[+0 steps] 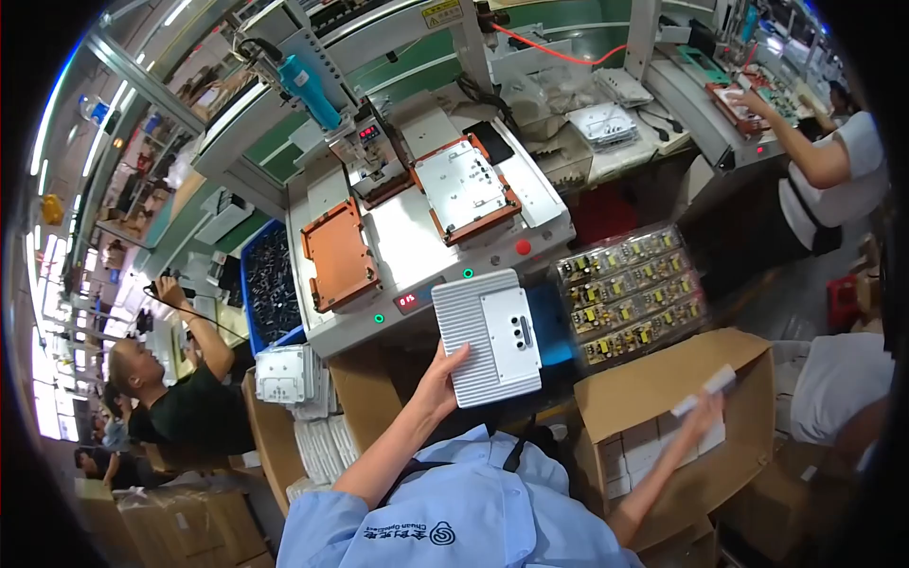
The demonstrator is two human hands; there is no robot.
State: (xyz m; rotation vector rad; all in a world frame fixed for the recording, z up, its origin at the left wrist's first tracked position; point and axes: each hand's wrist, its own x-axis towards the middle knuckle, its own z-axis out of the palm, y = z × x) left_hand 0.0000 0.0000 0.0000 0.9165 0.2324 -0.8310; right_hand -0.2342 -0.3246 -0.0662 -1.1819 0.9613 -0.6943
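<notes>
Though blurred, the right hand (702, 417) seems closed on a white box (720, 380).

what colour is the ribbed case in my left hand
The ribbed case is silver-grey, best seen in the head view.

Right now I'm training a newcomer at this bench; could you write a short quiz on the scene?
1. Which of the wearer's hands holds the ribbed silver casing?
2. True or false: the wearer's right hand holds a small white item.
3. What colour is the bin of dark parts: (a) red, (b) blue, (c) orange?

Key: 1. The left hand. 2. True. 3. b.
</notes>
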